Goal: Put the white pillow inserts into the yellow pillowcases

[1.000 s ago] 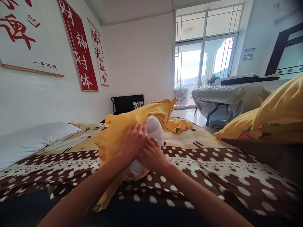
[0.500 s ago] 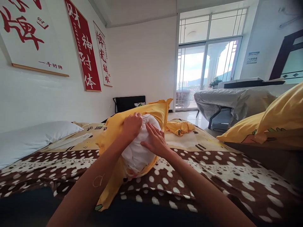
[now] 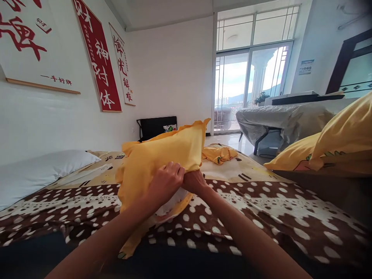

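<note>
A yellow pillowcase (image 3: 157, 159) with a ruffled edge stands in front of me on the bed, around a white pillow (image 3: 174, 201). Only a small part of the pillow shows, below my hands at the case's opening. My left hand (image 3: 170, 178) is closed on the upper edge of the opening, its fingers curled over the cloth. Close beside it, my right hand (image 3: 194, 181) reaches under that edge into the opening. The fingers of the right hand are hidden behind the cloth and the left hand.
A polka-dot blanket (image 3: 232, 205) covers the bed. To the left lies a white pillow (image 3: 43, 170); beyond, a crumpled yellow cloth (image 3: 221, 154). Yellow pillows (image 3: 343, 135) rest at right. A plastic-covered table (image 3: 261, 116) stands near the glass doors (image 3: 232, 93).
My left hand has drawn the pillowcase edge down over most of the white pillow. My right hand, which lay flat on the pillow, has slid under the cloth.
</note>
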`<state>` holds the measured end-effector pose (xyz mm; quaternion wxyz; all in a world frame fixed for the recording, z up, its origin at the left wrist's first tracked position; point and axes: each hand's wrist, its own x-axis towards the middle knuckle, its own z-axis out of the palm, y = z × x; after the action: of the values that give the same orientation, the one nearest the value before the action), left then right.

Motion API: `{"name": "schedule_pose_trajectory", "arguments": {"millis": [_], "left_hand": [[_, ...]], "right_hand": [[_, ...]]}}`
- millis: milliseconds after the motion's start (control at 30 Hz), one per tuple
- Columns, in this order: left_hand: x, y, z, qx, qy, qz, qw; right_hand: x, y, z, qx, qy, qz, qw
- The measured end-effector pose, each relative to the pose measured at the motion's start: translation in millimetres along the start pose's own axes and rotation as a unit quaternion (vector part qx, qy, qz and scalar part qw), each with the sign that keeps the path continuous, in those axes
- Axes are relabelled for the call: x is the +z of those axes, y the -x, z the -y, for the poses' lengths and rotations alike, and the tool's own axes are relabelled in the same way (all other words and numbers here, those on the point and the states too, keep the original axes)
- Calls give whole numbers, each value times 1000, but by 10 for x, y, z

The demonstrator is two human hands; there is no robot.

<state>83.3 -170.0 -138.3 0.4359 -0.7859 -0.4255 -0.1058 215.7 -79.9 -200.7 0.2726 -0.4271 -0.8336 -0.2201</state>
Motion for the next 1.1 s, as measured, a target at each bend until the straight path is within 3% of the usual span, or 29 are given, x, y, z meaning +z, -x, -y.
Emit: {"name": "schedule_pose_trajectory", "arguments": {"millis": [133,267,367,600,733,833,933,1033,1100], "left_hand": [[66,385,45,-34,-68,-59,995],[170,745,26,-42,-69,-175,981],[250,959,35,-49,-16,-268,962],[268,1229,-152,3,83,-322,943],[421,1339,-349,-49,123,-387,913],[555,1369,-409,-77,135,-366,918],[615,1339,-363,-52,119,-318,939],[651,1254,-173,-50,94,-322,941],[718,1165,38,-91,70,-321,940]], "right_hand": [[-51,214,-317,-39,17,37,998],[-40,363,-639,85,54,90,991],[26,410,-779,174,57,117,976],[214,408,-928,337,23,159,928],[291,488,-1015,389,-6,146,910],[283,497,-1089,430,-29,117,894],[143,391,-1132,440,-47,57,895],[-139,224,-1122,416,-56,-13,907],[-369,143,-1100,405,-55,-54,911]]}}
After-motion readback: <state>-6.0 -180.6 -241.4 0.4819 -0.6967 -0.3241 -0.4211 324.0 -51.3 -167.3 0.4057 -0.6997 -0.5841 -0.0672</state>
